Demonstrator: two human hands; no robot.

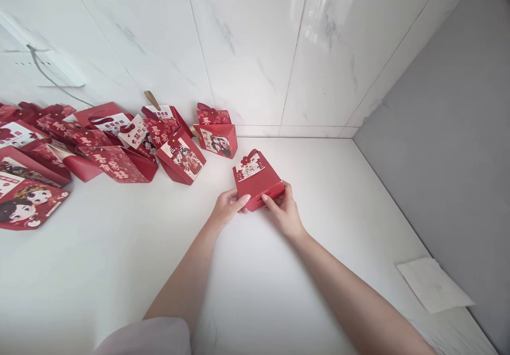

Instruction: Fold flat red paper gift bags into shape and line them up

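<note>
Got a red paper gift box (265, 183) just right of the gift box cluster (115, 159), can't tell if it's fully resting on the white countertop (247, 291). Left hand's (229, 206) pinching its near left corner, thumb up top; right hand's (285, 209) got the near right side pinched too. Marble-look tiles (247, 52) behind the cluster, white paper (434, 285) well off to its right.

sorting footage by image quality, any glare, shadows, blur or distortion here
Head view: bright glare high on the wall; head view: soft shading on the counter beside the forearms; head view: wide-angle-looking stretch toward the edges; head view: held box fairly sharp, the paper softer.
</note>
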